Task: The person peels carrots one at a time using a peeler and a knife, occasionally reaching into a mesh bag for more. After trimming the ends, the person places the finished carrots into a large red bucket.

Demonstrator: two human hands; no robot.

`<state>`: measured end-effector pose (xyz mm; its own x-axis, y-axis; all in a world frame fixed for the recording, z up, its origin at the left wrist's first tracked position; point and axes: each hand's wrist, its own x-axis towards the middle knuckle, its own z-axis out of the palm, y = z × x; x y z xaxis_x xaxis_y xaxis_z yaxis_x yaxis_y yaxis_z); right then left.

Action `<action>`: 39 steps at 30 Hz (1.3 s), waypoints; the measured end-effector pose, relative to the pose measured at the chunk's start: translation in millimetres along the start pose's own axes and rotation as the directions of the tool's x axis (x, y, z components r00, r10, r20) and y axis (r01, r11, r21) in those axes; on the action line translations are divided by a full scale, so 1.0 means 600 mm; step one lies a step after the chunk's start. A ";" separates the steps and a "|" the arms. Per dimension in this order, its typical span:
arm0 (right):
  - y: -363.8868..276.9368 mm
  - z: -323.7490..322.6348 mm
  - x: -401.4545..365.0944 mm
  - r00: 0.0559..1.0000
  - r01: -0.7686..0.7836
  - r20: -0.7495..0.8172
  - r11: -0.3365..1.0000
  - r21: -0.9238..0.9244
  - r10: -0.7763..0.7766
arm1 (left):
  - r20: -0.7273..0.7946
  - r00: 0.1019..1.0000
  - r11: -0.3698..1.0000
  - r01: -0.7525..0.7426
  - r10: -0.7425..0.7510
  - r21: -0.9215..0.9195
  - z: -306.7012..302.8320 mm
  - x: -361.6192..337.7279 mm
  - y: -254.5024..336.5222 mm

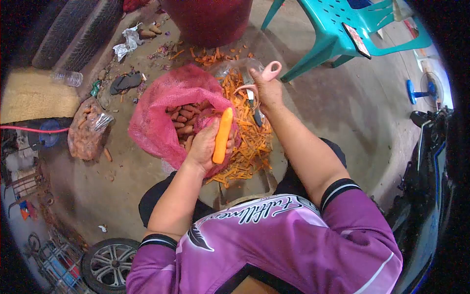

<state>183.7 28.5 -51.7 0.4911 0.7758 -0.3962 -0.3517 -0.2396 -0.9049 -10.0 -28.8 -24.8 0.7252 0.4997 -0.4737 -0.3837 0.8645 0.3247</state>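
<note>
My left hand is closed round a peeled orange carrot, which stands up at a slant in front of the open pink mesh sack. Inside the sack lie several unpeeled, brownish carrots. To the right, my right hand grips a pale pink peeler, its looped handle sticking out above the fingers. The peeler is apart from the carrot. Below and between the hands is a heap of orange peelings, with a dark-handled tool lying on it.
A large red tub stands ahead, and a teal chair holding a phone is at the upper right. Sandals, a clear bag of carrots and tires are on the left. A wheel lies lower left.
</note>
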 end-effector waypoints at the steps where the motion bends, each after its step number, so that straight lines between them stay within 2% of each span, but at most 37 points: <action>1: 0.004 0.000 -0.003 0.998 -0.053 0.025 0.999 0.000 0.053 | -0.075 0.992 0.990 -0.092 0.100 0.103 -0.007 0.003 0.001; 3: -0.008 0.007 -0.032 0.985 -0.154 0.078 0.988 -0.007 0.154 | -0.182 0.930 0.913 -0.251 0.319 0.320 -0.028 0.012 0.006; 4: -0.033 0.011 -0.060 0.919 -0.298 0.159 0.901 -0.316 0.360 | -0.177 0.891 0.880 -0.348 0.418 0.325 -0.022 0.009 0.014; 5: -0.009 0.016 -0.074 0.924 -0.180 0.247 0.904 -0.387 0.290 | -0.187 0.861 0.862 -0.410 0.474 0.296 -0.016 0.008 0.022; 7: 0.035 0.023 -0.082 0.702 -0.475 0.357 0.778 -0.411 0.617 | -0.214 0.791 0.816 -0.526 0.573 0.239 -0.001 0.003 0.036; 8: 0.033 0.019 -0.090 0.613 -0.577 0.406 0.735 -0.356 0.678 | -0.210 0.785 0.813 -0.560 0.582 0.160 0.006 -0.003 0.042; 9: 0.019 0.023 -0.098 0.517 -0.672 0.459 0.675 -0.306 0.723 | -0.197 0.785 0.808 -0.553 0.588 0.204 0.005 -0.004 0.044; 10: 0.037 0.017 -0.077 0.543 -0.653 0.483 0.707 -0.271 0.687 | -0.185 0.784 0.800 -0.546 0.593 0.248 0.002 -0.005 0.045; 11: 0.046 0.017 -0.058 0.614 -0.648 0.473 0.746 -0.154 0.632 | -0.175 0.783 0.791 -0.538 0.597 0.290 -0.004 -0.007 0.045; 12: 0.023 0.013 -0.056 0.678 -0.566 0.453 0.805 -0.181 0.579 | -0.134 0.787 0.746 -0.495 0.602 0.446 -0.019 -0.007 0.043; 13: 0.000 0.008 -0.056 0.737 -0.476 0.434 0.854 -0.210 0.518 | -0.121 0.836 0.724 -0.381 0.536 0.575 -0.024 -0.008 0.039; 15: 0.013 0.004 -0.045 0.778 -0.374 0.450 0.899 -0.228 0.438 | -0.128 0.909 0.600 -0.150 0.396 0.786 -0.029 -0.014 0.032; 16: 0.036 0.003 -0.038 0.793 -0.349 0.442 0.908 -0.233 0.419 | -0.176 0.951 0.638 -0.027 0.252 0.770 -0.032 -0.013 0.027; 17: 0.071 -0.003 -0.027 0.806 -0.328 0.432 0.914 -0.240 0.403 | -0.178 0.972 0.724 0.010 0.156 0.689 -0.035 -0.015 0.026; 18: 0.120 -0.026 0.017 0.814 -0.349 0.262 0.798 -0.491 0.518 | -0.170 0.984 0.801 0.059 0.054 0.596 -0.038 -0.019 0.022; 19: 0.200 -0.064 0.077 0.861 -0.265 0.167 0.703 -0.660 0.481 | -0.148 0.988 0.861 0.115 -0.047 0.495 -0.043 -0.020 0.018; 21: 0.260 -0.076 0.126 0.909 -0.109 0.114 0.492 -0.864 0.401 | -0.140 0.990 0.851 0.045 0.033 0.523 -0.053 -0.024 0.018; 22: 0.273 -0.077 0.121 0.910 -0.037 0.137 0.406 -0.913 0.391 | -0.139 0.988 0.851 0.014 0.069 0.525 -0.048 -0.029 0.026; 24: 0.303 -0.065 0.128 0.946 0.112 0.212 0.367 -0.923 0.246 | -0.107 0.984 0.832 -0.060 0.141 0.551 -0.071 -0.034 0.034; 27: 0.377 -0.084 0.167 0.959 0.240 0.256 0.127 -0.962 0.125 | -0.245 0.935 0.752 -0.035 0.258 0.659 -0.062 -0.039 0.044; 28: 0.385 -0.088 0.155 0.997 0.082 0.081 0.101 -0.992 -0.013 | -0.255 0.935 0.751 -0.019 0.248 0.660 -0.071 -0.039 0.045; 30: 0.398 -0.097 0.145 0.984 0.170 0.171 -0.025 -0.985 -0.053 | -0.280 0.933 0.748 0.017 0.227 0.663 -0.092 -0.042 0.046; 32: 0.397 -0.107 0.161 0.981 0.194 0.194 -0.096 -0.976 0.010 | -0.268 0.945 0.772 0.028 0.186 0.635 -0.075 -0.048 0.064; 33: 0.390 -0.110 0.175 0.982 0.178 0.170 -0.104 -0.978 0.086 | -0.261 0.951 0.782 0.035 0.165 0.623 -0.068 -0.051 0.070; 34: 0.379 -0.109 0.185 0.976 0.162 0.143 -0.114 -0.980 0.162 | -0.240 0.938 0.747 -0.028 0.249 0.664 -0.072 -0.049 0.067; 36: 0.351 -0.105 0.200 0.975 0.099 0.084 -0.066 -0.993 0.204 | -0.178 0.897 0.658 -0.150 0.404 0.738 -0.080 -0.041 0.053; 37: 0.330 -0.108 0.210 0.974 0.063 0.052 -0.043 -0.997 0.219 | -0.131 0.874 0.552 -0.173 0.468 0.816 -0.077 -0.039 0.051; 39: 0.322 -0.130 0.224 0.961 0.072 0.084 0.055 -0.996 0.265 | -0.004 0.818 0.303 -0.209 0.575 0.930 -0.064 -0.036 0.053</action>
<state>244.1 41.0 -291.7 0.3117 0.7309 -0.6072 0.8097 -0.5386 -0.2328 -59.7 -10.1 -35.8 0.3706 0.9061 -0.2040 0.2638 0.1079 0.9585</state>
